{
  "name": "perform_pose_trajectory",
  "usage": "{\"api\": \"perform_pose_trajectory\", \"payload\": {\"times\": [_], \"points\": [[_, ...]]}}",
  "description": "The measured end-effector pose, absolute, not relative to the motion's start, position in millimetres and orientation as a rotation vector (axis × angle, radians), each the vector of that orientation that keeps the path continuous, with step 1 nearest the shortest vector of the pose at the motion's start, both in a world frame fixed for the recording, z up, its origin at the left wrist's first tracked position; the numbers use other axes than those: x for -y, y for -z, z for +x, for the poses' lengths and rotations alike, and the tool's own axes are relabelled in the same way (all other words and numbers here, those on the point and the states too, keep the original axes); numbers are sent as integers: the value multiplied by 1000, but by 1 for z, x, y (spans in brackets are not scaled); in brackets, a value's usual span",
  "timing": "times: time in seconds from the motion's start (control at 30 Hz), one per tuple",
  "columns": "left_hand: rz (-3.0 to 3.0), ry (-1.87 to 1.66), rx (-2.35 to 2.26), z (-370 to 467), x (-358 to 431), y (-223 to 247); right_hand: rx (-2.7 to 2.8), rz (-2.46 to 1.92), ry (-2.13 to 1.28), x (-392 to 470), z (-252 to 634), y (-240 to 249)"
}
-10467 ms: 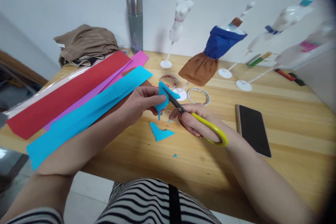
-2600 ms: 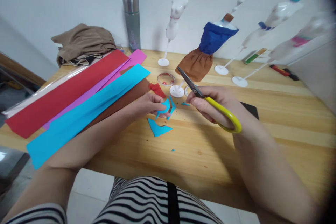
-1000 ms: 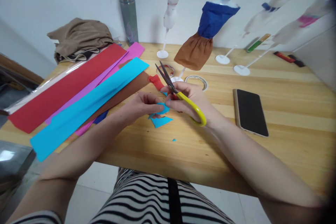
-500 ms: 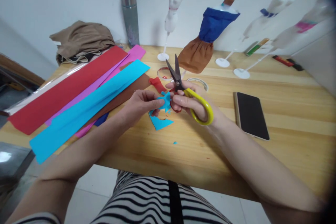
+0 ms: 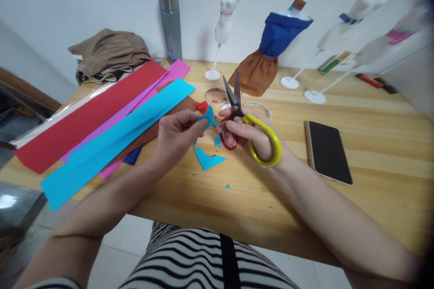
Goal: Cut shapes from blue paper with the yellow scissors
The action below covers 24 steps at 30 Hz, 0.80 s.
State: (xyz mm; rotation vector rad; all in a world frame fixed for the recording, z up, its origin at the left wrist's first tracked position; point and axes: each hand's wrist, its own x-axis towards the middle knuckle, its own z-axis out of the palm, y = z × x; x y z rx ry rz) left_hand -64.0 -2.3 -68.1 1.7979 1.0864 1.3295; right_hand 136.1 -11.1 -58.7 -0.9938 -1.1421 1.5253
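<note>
From the head camera, your left hand (image 5: 176, 133) pinches a small blue paper piece (image 5: 207, 118) between thumb and fingertips, holding it up above the wooden table (image 5: 373, 153). Your right hand (image 5: 252, 133) is closed through the yellow handles of the scissors (image 5: 249, 122), whose blades stand slightly parted and point up and away, just beside the piece. A larger blue offcut (image 5: 206, 160) lies on the table below both hands. A dark phone (image 5: 328, 151) rests well to your right.
</note>
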Motion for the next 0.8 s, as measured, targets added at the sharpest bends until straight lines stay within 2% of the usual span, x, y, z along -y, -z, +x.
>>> {"api": "perform_pose_trajectory", "payload": {"times": [0.1,0.2,0.8], "points": [[1165,-1110,-1006,-56,7,67,1136,-1011,-1532,13,135,60],[966,-1017,-946,-54,7,72,1142,-1018,-1560,15,132,62],[980,-884,-896,-48,17,86,1161,-1103,-1449,8,129,72]]}}
